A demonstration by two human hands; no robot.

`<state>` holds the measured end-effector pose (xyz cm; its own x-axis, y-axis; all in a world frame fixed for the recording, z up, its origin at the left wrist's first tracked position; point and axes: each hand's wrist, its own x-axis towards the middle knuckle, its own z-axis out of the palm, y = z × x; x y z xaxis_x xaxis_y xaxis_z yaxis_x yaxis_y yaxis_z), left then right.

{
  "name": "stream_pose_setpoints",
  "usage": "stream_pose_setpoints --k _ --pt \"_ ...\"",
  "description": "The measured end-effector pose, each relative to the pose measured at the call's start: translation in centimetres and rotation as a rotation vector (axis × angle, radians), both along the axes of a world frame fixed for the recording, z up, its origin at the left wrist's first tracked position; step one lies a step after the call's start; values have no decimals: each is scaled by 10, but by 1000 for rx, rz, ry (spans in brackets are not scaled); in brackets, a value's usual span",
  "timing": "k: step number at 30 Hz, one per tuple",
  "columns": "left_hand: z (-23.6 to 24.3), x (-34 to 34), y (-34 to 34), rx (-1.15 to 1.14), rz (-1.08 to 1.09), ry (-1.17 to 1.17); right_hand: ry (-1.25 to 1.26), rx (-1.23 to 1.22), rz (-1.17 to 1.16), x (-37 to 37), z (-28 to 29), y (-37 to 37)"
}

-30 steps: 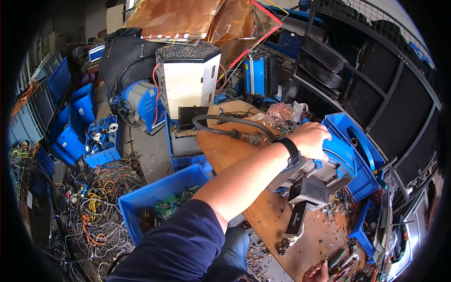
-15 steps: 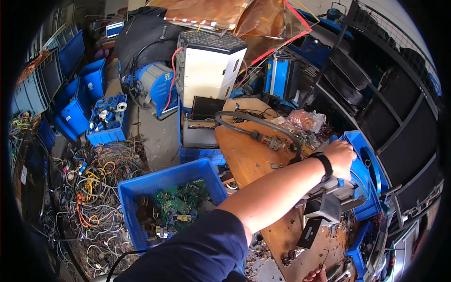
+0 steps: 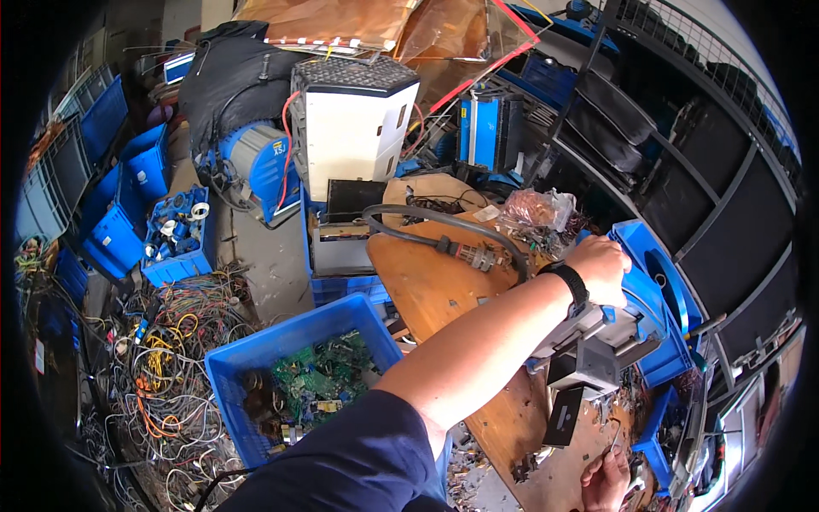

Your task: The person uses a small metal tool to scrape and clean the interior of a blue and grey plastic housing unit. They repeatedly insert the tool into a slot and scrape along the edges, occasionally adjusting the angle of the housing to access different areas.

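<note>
My left hand, wearing a black wristband, reaches across the bench with its fingers curled over the top of a blue-and-grey machine. What lies under the fingers is hidden. Just below the machine sits a grey metal box, with a black rectangular plate hanging from its lower side. My right hand is low on the right, closed round a thin metal rod with a bent tip, which looks like a hex key. The rod points up toward the box and stays apart from it.
A thick black cable with a metal connector loops over the wooden bench. Left of my arm stands a blue bin of green circuit boards. Tangled wires cover the floor farther left. Black framed racks line the right side.
My right hand has come farther into view, rising with the rod toward the black plate. My left hand keeps its place on the machine. The whole view has shifted slightly.
</note>
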<state>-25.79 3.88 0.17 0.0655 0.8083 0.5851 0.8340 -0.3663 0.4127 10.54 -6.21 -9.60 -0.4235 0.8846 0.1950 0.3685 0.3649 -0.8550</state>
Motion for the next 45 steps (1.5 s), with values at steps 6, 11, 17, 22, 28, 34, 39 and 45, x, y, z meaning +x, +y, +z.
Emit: stream_pose_setpoints --k 6,11,17,22,28,34,39,45 --pt "4 -1 -3 -4 -9 7 432 -500 32 -19 9 17" --pt "7 -5 -4 9 42 108 97 -246 81 -48 45 40" --pt "4 8 11 46 -86 153 -52 -132 93 -39 49 75" --pt "11 -5 -7 -10 20 190 -152 91 216 -50 30 74" --pt "8 14 -6 5 -11 183 -107 215 289 -30 18 68" --pt "12 13 -13 -35 -21 212 -165 136 209 -31 -11 60" --pt "14 17 -16 -87 -34 91 -155 226 209 -41 -25 65" --pt "15 17 -17 -108 -31 94 -149 217 237 -48 -32 67"
